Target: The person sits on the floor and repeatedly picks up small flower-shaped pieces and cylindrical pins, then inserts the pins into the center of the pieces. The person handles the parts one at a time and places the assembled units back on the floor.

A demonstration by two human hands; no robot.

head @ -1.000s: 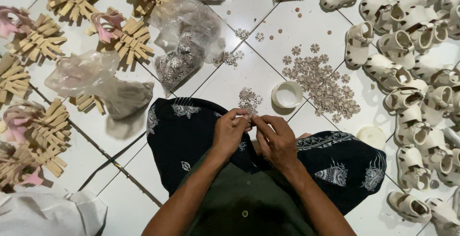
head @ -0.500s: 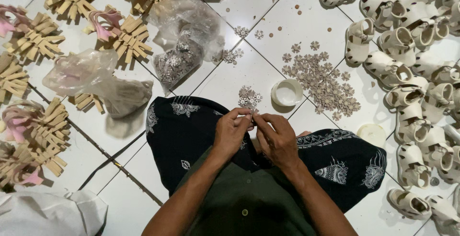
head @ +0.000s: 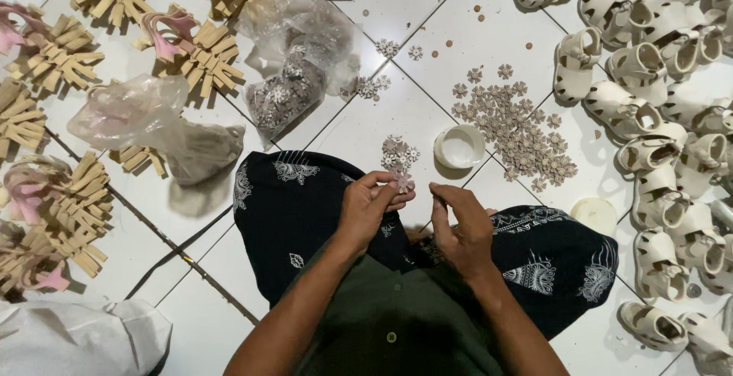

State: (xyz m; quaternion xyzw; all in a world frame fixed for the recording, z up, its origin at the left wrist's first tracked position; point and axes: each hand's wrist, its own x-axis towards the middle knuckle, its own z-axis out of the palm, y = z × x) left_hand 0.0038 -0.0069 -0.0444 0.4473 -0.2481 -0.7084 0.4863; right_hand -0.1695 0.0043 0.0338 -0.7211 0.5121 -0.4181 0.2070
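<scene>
Left hand (head: 370, 208) pinches small pale flower-shaped piece (head: 403, 183) between fingertips, above lap in dark patterned cloth (head: 305, 216). Right hand (head: 462, 227) just beside, fingers curled narrow, thumb up; whether it holds anything, cannot tell. Little heap of flower pieces (head: 398, 153) on white tile just beyond left hand. Round white tub (head: 459, 146) beside heap; larger scatter of flowers (head: 515, 128) right of tub. Clear plastic bag of flower pieces (head: 294, 78) upper centre. Pale baby sandals (head: 649, 116) at right.
</scene>
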